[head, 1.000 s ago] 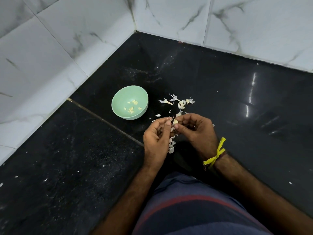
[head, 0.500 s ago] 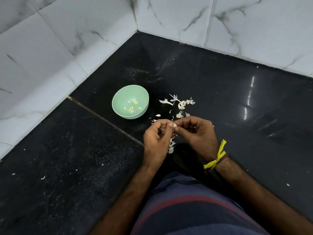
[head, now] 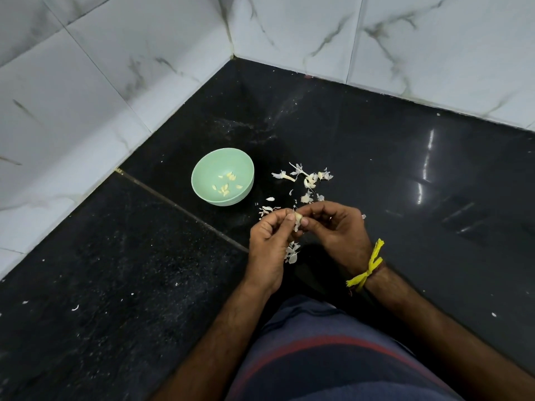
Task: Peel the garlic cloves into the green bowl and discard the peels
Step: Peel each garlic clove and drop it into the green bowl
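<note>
1. Left hand (head: 269, 241) and right hand (head: 337, 230) both pinch one garlic clove (head: 298, 219) between fingertips, above the black tabletop (head: 376, 169).
2. Green bowl (head: 202, 169), peeled cloves (head: 225, 183) inside, sits far-left of the hands.
3. Peels (head: 308, 180) scattered right of it.

Black counter (head: 376, 157); marble wall tiles (head: 86, 82)
</note>
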{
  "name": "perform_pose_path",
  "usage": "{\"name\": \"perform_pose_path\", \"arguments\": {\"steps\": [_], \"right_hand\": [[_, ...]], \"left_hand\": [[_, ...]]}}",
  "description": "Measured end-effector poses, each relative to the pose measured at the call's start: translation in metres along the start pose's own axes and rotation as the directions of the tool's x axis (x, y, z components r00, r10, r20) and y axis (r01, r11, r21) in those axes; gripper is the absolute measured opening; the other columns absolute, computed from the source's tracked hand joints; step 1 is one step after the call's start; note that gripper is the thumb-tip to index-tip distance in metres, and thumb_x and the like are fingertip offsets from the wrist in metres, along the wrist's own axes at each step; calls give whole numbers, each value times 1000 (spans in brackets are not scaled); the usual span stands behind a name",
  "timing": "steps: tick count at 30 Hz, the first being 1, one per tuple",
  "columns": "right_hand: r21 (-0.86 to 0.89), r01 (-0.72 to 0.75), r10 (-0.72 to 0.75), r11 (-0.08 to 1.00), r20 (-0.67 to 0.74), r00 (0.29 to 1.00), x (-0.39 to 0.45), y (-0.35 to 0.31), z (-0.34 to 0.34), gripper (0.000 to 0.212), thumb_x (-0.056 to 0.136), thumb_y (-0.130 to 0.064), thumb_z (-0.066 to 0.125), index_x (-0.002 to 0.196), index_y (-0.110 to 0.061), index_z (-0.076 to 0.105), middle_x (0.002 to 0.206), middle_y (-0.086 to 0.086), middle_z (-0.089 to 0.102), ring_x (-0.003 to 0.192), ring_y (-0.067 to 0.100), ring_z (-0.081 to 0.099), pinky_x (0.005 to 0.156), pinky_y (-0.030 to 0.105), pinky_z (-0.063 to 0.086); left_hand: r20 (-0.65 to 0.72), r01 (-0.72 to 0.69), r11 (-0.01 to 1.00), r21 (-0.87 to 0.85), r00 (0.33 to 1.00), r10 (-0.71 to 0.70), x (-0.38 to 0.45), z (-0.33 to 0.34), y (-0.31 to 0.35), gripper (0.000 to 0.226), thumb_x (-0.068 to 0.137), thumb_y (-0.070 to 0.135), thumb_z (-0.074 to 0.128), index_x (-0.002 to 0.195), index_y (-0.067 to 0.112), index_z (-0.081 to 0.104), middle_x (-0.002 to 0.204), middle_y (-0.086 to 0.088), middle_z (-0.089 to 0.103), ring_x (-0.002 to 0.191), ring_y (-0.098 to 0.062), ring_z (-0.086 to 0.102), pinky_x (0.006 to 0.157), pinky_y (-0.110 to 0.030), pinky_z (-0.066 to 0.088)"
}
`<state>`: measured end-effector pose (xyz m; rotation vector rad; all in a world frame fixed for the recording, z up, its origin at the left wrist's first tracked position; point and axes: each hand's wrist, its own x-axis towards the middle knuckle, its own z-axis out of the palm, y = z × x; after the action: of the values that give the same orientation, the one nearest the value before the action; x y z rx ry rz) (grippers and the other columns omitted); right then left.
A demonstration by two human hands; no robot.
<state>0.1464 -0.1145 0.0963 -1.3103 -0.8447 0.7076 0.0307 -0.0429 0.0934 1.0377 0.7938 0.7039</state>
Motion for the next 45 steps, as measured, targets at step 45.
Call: {"name": "perform_pose_path", "arguments": {"steps": [45], "right_hand": [[-646,427,-347,633,256,902,-2,7,-1,12,83,6,61,91,-3,65,90,6,65,83,13,55,79,11,40]], "left_hand": [[-172,11,810,586,979,111,-8,9,-4,29,89,37,50,95,15,66,88,-3,72,85,-24,70,79,-49,58]]}}
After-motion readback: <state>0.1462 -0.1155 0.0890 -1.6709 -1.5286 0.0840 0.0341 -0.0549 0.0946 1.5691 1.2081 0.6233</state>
